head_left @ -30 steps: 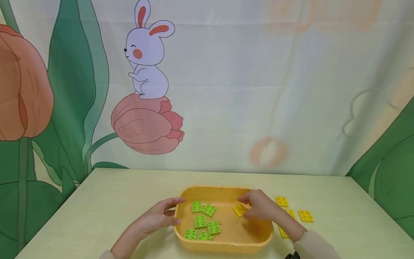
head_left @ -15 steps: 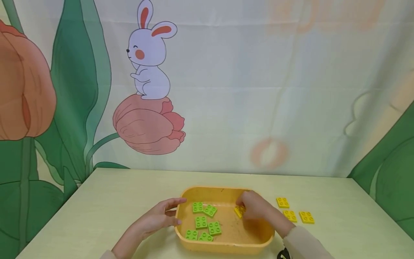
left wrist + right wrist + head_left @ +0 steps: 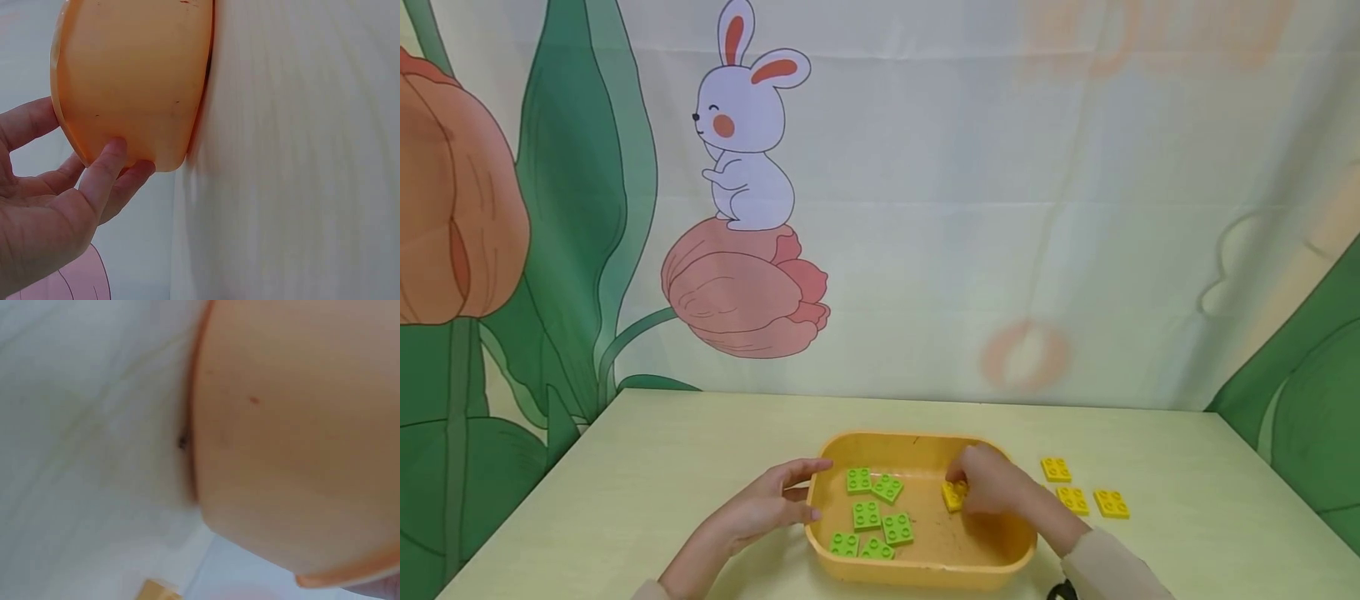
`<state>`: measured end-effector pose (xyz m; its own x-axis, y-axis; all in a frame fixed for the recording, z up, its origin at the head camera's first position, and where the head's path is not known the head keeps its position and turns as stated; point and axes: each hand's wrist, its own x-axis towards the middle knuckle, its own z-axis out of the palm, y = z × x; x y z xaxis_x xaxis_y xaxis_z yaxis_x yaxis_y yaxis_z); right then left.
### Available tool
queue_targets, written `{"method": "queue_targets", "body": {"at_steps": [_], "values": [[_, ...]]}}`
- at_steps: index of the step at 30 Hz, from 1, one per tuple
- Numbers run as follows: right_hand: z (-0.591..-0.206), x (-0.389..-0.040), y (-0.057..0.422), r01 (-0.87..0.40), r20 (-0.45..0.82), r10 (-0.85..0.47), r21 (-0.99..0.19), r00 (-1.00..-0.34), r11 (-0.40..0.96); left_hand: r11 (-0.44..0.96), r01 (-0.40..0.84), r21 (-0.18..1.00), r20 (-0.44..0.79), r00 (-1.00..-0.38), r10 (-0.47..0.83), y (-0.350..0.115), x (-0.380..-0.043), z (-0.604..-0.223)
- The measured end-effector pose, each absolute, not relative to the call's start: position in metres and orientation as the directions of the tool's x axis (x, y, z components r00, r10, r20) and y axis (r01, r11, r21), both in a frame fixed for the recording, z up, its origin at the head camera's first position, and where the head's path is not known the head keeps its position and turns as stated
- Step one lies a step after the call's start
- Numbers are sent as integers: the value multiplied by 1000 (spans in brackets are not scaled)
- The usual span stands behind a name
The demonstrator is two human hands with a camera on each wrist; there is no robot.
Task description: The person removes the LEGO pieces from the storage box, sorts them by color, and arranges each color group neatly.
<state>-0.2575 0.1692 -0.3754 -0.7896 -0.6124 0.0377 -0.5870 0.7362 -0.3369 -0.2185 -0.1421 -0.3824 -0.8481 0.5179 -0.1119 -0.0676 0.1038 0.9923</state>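
A yellow-orange plastic basin (image 3: 925, 575) stands on the table. My left hand (image 3: 767, 504) grips its left end, with fingertips at the rim and outer wall in the left wrist view. Inside, my right hand (image 3: 988, 483) pinches a yellow building block (image 3: 953, 497) near the basin's right end; part of the block is hidden by the fingers. Several green building blocks (image 3: 867, 516) lie studs up in the basin's left half. In the right wrist view the outer wall of the basin (image 3: 287, 444) covers most of the hand.
Right of the basin, yellow blocks (image 3: 1072, 501) lie on the pale table (image 3: 715, 433). A dark round item (image 3: 1062, 591) shows at the right sleeve. Behind the table hangs a printed cloth (image 3: 925, 208) with a rabbit and tulips.
My right hand has come down onto the yellow block in the basin, and the block has turned slightly. One yellow block beside the basin no longer shows near the right forearm. My left hand stays put.
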Motion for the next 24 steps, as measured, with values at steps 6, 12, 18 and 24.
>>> {"method": "queue_targets", "body": {"at_steps": [6, 12, 18, 24], "values": [[-357, -249, 179, -559, 76, -594, -448, -801, 698, 102, -60, 993, -104, -847, 522, -142, -218, -383], [-341, -237, 197, -535, 102, -568, -505, -816, 677, 109, -64, 992, -111, -850, 515, -142, -218, -384], [-329, -228, 217, -533, 133, -550, -510, -825, 675, 109, -70, 991, -117, -849, 515, -143, -218, -384], [-322, -219, 241, -488, 125, -509, -543, -852, 684, 100, -72, 992, -114, -846, 521, -143, -220, -385]]}}
